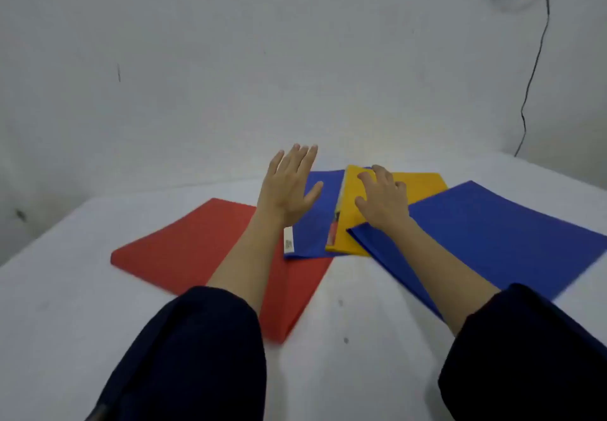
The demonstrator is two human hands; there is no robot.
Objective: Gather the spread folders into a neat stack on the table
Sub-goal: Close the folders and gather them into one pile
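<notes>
Head view: red folder, 2 blue, 1 yellow, fanned, overlapping.

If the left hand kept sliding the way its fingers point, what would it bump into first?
Probably nothing on the table. The open left hand points away from the person, past the small blue folder, over bare white tabletop toward the pale wall. The wall looks first, though depth is unclear.

A plain white table carries four thin flat folders fanned across it — red, small blue, yellow, large blue — overlapping at their edges, it seems.
</notes>
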